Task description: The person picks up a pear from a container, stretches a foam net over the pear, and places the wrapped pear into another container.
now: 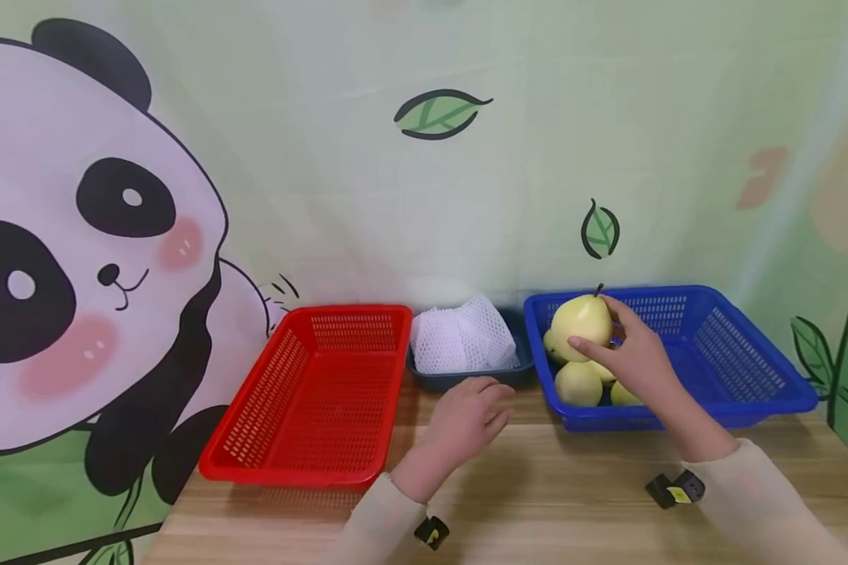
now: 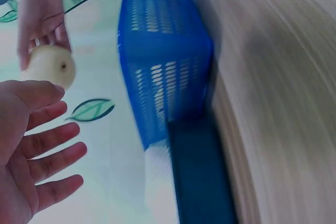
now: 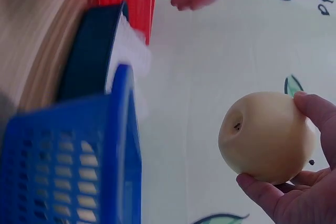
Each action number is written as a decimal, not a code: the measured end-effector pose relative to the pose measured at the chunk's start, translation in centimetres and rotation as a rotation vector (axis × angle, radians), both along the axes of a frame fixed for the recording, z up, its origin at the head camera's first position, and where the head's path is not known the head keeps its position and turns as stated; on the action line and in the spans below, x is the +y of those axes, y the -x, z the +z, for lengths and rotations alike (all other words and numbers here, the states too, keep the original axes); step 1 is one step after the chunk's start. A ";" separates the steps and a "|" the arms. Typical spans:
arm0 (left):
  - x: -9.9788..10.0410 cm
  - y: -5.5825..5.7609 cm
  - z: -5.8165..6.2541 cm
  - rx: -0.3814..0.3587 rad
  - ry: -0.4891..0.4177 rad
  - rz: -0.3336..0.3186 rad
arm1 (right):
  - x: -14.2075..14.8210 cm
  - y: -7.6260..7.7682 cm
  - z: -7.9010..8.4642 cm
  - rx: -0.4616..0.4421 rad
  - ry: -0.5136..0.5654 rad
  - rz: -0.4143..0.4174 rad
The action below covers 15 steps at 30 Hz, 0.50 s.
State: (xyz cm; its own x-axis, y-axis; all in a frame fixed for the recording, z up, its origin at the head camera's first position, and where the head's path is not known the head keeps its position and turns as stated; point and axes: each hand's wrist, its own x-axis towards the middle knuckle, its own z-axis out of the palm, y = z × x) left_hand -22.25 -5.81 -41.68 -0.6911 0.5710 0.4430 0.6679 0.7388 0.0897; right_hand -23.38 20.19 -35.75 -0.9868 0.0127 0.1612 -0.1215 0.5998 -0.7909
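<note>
A pale yellow-green pear (image 1: 581, 323) with a dark stem is gripped by my right hand (image 1: 632, 349), thumb on one side and fingers on the other. In the right wrist view the pear (image 3: 265, 137) is raised above the blue basket's rim. More pears (image 1: 579, 384) lie below it in the left part of the blue basket (image 1: 735, 369). My left hand (image 1: 469, 420) hovers over the table in front of the dark teal tray, holding nothing. Its fingers (image 2: 55, 142) are spread and relaxed in the left wrist view.
A red basket (image 1: 325, 408) stands at the left with nothing in it. Between the baskets, the dark teal tray (image 1: 466, 382) holds white foam net sleeves (image 1: 459, 337). Behind the wooden table (image 1: 537, 502) hangs a backdrop (image 1: 325, 157) with a panda and leaves.
</note>
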 end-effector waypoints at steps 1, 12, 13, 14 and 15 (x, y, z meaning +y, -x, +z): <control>-0.5 -0.2 0.1 -0.011 -0.010 0.016 | -0.4 -0.2 -0.1 0.003 0.020 0.011; -5.2 -1.9 0.0 0.000 -0.116 0.158 | -4.8 -1.4 -2.2 0.051 0.134 0.106; -5.5 -2.0 -0.1 0.002 -0.123 0.166 | -5.1 -1.5 -2.4 0.049 0.128 0.114; -5.7 -2.2 -0.2 0.006 -0.126 0.172 | -5.4 -1.6 -2.7 0.055 0.122 0.122; -5.9 -2.3 -0.3 0.002 -0.129 0.178 | -5.6 -1.6 -2.9 0.059 0.111 0.130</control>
State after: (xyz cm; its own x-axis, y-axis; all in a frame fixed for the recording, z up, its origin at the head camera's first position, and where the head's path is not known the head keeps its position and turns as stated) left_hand -19.95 -11.75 -42.01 -0.7751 0.3781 0.5062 0.5280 0.8277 0.1902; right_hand -21.74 14.56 -38.70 -0.9702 -0.0936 0.2236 -0.2406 0.4857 -0.8404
